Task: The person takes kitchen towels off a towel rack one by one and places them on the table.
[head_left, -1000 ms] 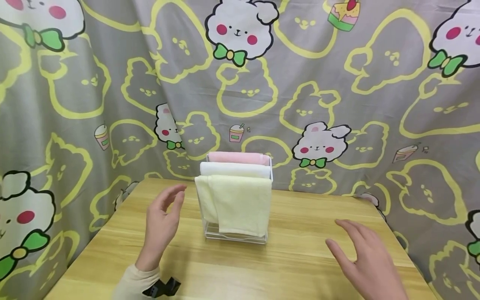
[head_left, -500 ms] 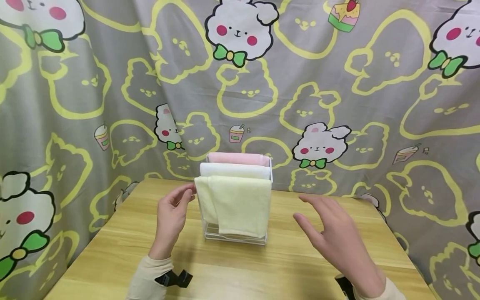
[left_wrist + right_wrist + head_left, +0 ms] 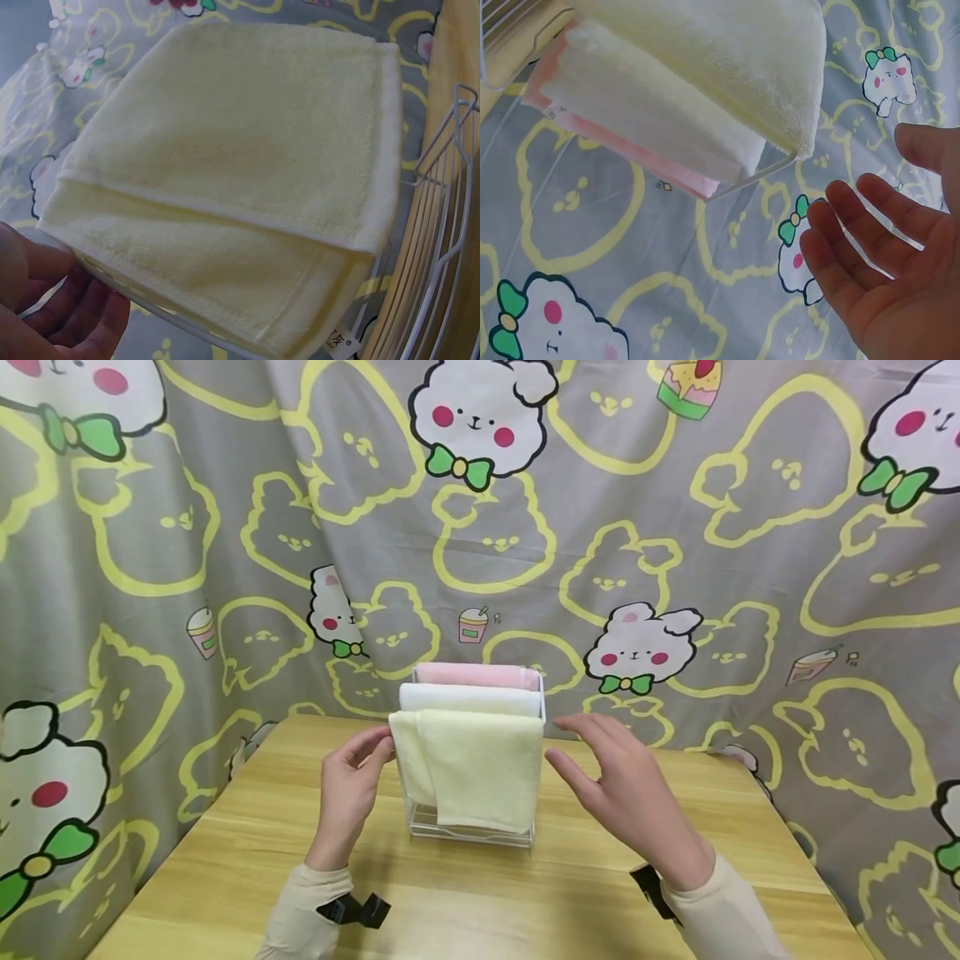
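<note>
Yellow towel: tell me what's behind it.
Behind the yellow towel hang a white towel and, farther back, a pink towel. In the head view only their tops show; the rest is covered from the front.

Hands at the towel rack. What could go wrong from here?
1. The left hand is at the rack's left edge, right by a corner of the yellow towel; its fingers might drag the cloth.
2. The right hand is open and apart from the wire rack, so a push or lift from the left alone could twist or tip it.
3. The yellow towel's layers hang unevenly; tilting the rack might make it slide.
</note>
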Action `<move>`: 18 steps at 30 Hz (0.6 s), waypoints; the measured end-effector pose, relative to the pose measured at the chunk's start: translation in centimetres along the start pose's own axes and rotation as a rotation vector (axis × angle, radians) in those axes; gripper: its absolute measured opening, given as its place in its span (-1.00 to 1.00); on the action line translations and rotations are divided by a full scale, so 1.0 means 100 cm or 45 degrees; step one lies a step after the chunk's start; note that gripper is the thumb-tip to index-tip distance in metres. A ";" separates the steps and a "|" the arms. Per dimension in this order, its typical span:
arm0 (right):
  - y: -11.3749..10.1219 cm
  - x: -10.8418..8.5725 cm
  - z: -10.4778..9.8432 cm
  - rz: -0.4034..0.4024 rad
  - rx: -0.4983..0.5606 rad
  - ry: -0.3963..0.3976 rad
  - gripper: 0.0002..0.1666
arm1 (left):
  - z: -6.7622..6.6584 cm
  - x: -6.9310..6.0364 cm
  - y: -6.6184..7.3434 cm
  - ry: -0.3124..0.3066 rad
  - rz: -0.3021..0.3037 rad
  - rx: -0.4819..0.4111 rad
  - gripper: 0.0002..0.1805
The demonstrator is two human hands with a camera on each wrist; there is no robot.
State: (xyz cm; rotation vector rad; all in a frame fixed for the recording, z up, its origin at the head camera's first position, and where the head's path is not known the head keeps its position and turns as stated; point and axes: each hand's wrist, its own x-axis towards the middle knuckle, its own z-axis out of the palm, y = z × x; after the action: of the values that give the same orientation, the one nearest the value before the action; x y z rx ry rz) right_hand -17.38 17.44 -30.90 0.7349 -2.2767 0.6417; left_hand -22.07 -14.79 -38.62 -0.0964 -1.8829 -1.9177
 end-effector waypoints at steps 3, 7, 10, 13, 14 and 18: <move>-0.002 0.008 0.004 -0.033 0.026 -0.012 -0.57 | 0.000 0.000 -0.001 0.006 -0.005 0.018 -0.76; -0.003 0.017 0.009 -0.064 0.042 -0.032 -0.55 | 0.001 0.001 -0.002 0.013 -0.001 0.016 -0.76; -0.003 0.023 0.014 -0.052 0.039 -0.057 -0.54 | 0.002 0.001 -0.003 0.020 -0.001 0.001 -0.76; -0.003 0.030 0.018 -0.036 0.036 -0.078 -0.54 | 0.002 0.001 -0.003 0.021 0.014 -0.001 -0.77; -0.004 0.032 0.019 -0.033 0.042 -0.082 -0.54 | 0.003 0.001 -0.003 0.021 0.020 -0.003 -0.78; -0.006 0.039 0.025 -0.044 0.105 -0.096 -0.53 | 0.005 0.001 -0.004 0.020 0.047 -0.011 -0.78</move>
State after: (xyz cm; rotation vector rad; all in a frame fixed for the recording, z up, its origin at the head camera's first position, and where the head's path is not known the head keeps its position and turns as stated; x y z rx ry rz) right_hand -20.55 14.21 -29.66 0.8493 -2.3122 0.7058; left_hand -22.45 -14.39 -38.95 -0.1173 -1.8498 -1.8969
